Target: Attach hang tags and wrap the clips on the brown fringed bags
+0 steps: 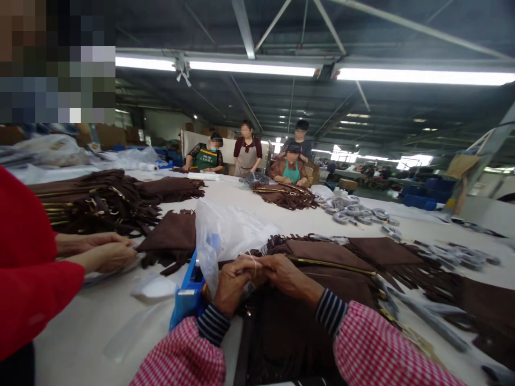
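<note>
My left hand (233, 283) and my right hand (290, 274) meet in front of me, both closed with fingers pinched together. A thin pale rubber band (254, 262) is stretched between them over the fingers; whatever else lies inside the grip is hidden. Under my forearms lies a dark brown bag (289, 338). Just beyond my right hand, more brown fringed bags (333, 251) with a gold zip are stacked. To the left of my left hand stand a blue holder (188, 303) and a crumpled clear plastic bag (229, 230).
On the left, a co-worker's hands (107, 253) in red sleeves work beside a brown fringed piece (171, 236). A bag pile (96, 201) lies behind. Grey wrapped coils (354, 208) are scattered right. Several people stand or sit across the white table (181, 203).
</note>
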### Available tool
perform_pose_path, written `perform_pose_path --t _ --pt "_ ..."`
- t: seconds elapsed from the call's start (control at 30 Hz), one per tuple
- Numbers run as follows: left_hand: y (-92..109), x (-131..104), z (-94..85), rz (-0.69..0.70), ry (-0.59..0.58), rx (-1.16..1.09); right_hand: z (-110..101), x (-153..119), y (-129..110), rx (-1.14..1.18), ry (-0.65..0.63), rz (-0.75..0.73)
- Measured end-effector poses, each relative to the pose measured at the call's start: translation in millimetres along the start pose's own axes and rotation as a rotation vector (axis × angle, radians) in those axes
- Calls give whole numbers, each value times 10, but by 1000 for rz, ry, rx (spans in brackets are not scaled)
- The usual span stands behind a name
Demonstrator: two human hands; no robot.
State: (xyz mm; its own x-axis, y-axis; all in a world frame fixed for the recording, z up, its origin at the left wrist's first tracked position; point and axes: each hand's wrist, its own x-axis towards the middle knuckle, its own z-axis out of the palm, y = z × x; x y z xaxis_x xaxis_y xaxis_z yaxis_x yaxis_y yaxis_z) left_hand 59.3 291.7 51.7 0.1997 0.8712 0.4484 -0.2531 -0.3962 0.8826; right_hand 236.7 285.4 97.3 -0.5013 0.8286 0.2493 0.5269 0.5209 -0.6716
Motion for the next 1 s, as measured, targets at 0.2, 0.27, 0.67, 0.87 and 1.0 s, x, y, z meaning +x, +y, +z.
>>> perform_pose_path --t 0.2,0.27,0.67,0.87,1.0 --pt "29 -31 -9 151 20 289 11 -17 44 125 112 86" --pt "26 -42 -35 179 69 398 -27 -140 76 186 180 147" --pt "431 -87 -219 750 737 840 -655 -1520 152 -59 471 412" --pt "397 -154 -222 776 480 1051 -839 -2126 373 -290 572 479" --pt "389 -399 3 315 31 1032 -807 -2281 405 -368 563 567"
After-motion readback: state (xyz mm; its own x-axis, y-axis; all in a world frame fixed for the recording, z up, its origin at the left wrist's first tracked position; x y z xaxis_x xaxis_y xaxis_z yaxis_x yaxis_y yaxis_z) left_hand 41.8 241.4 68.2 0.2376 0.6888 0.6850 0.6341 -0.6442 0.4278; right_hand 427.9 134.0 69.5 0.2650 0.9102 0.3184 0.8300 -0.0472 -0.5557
